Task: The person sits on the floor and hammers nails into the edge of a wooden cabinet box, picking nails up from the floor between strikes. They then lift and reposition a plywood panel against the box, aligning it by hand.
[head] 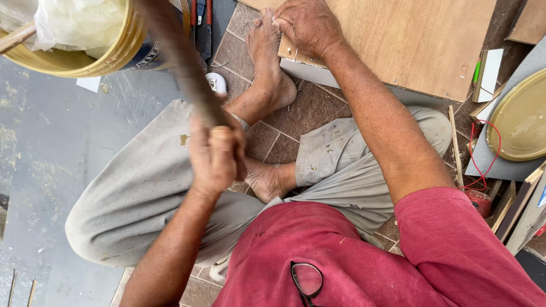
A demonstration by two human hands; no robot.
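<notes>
I sit on a tiled floor in grey trousers and a red shirt. My left hand (213,153) is closed around a brown wooden handle (182,59) that runs up and left, blurred; its head is out of sight. My right hand (307,24) rests with pinched fingers on the near edge of a plywood board (415,40), next to my bare foot (267,62). What the fingers pinch is too small to tell. My other foot (264,179) lies tucked under my leg.
A yellow bucket (122,48) with a clear plastic bag stands at upper left. A white tape measure (216,82) lies by the foot. At right are a yellow lid (520,122), red wire (480,165), wood offcuts and panels. Eyeglasses (307,279) hang on my shirt.
</notes>
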